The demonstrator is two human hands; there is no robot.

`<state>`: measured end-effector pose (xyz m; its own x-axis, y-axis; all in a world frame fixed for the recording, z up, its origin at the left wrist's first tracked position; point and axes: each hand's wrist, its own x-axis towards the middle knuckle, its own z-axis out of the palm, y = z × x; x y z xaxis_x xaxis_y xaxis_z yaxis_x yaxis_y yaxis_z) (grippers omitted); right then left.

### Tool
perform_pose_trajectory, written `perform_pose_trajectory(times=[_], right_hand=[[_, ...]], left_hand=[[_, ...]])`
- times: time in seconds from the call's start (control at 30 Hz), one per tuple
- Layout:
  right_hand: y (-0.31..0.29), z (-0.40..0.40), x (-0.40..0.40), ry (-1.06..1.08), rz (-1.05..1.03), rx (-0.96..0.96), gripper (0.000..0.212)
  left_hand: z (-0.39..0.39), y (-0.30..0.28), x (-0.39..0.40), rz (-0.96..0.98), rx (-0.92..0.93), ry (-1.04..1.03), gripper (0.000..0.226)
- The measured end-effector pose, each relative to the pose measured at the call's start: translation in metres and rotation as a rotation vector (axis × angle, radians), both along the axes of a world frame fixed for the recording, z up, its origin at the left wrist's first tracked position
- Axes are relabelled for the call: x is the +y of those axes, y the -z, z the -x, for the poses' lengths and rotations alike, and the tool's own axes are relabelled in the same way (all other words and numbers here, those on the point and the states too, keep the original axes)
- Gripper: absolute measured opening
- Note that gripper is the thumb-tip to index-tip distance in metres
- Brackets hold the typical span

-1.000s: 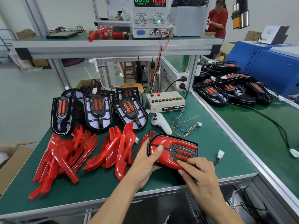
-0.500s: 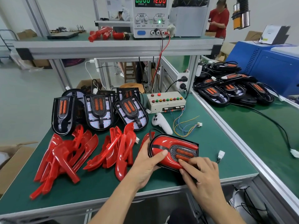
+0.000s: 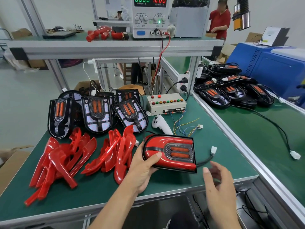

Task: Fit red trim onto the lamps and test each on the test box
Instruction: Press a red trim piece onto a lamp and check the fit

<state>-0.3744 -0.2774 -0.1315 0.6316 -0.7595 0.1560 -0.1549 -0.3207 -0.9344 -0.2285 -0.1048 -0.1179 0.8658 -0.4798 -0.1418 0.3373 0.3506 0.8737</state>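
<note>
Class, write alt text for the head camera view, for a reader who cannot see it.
A person's left hand grips a lamp with red trim fitted, above a green bench; the right hand hovers open beside it. Loose red trim pieces, untrimmed lamps and a button-covered test box lie beyond.

Red-trimmed lamp (image 3: pixel 171 154) tilted, loose red trims (image 3: pixel 79 159) left

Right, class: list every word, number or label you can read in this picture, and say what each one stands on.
"0.000", green digits, on the power supply display.
"12.00", red digits, same display.
"CURRENT" and "VOLTAGE", printed small under the digits and again above the knobs.
"电流" and "电压", between the knob pairs.
Small print under the knobs: too blurred to read.
Test box: marks by its buttons are unreadable.
Lamp in the left hand: no text.
</note>
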Motion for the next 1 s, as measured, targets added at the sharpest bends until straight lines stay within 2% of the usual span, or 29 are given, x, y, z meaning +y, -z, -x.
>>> perform_pose_trajectory(times=[0.07,0.13,0.17,0.33,0.5,0.7,0.87,1.0], right_hand=[[-0.006,-0.007,0.009,-0.044,-0.246,0.025,0.026],[-0.014,-0.017,0.021,-0.146,-0.499,-0.044,0.035],[-0.019,-0.021,0.025,-0.186,-0.533,-0.079,0.036],[-0.03,-0.039,0.027,-0.221,-0.537,-0.1,0.025],[-0.028,-0.04,0.022,-0.367,-0.53,-0.047,0.018],[-0.026,-0.037,0.02,-0.366,-0.45,-0.049,0.022],[-0.026,-0.035,0.018,-0.38,-0.383,0.006,0.029],[-0.025,-0.035,0.013,-0.395,-0.361,0.041,0.033]], left_hand=[[0.0,-0.004,0.0,0.044,0.004,-0.023,0.066],[0.002,-0.006,-0.001,0.075,0.0,-0.027,0.064],[0.003,-0.006,-0.003,0.078,-0.009,-0.024,0.065],[0.008,-0.005,-0.002,0.102,-0.041,-0.014,0.056],[0.007,-0.001,0.007,0.1,-0.06,-0.001,0.053],[0.012,0.0,0.005,0.12,-0.049,0.002,0.062],[0.014,0.003,0.003,0.114,-0.054,-0.003,0.057],[0.017,0.003,0.003,0.088,-0.077,-0.02,0.069]])
